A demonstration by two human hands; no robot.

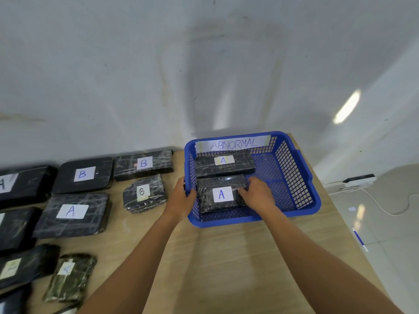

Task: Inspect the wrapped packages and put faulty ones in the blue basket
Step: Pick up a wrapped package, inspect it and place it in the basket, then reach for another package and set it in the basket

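A blue basket (301, 168) with an "ABNORMAL" sign stands at the table's far right. Inside it lie two black wrapped packages, each labelled A. The rear package (240, 165) lies against the back wall. The front package (208, 196) sits in the near left corner, held at both ends. My left hand (181, 196) reaches over the basket's left rim, with its fingers curled on the package's left end. My right hand (257, 196) is inside the basket, gripping the right end of the same package.
Several black wrapped packages labelled A or B lie on the wooden table (226, 257) to the left, among them a B package (145, 193) close to my left hand. A power strip (359, 179) and white cable lie on the floor at right.
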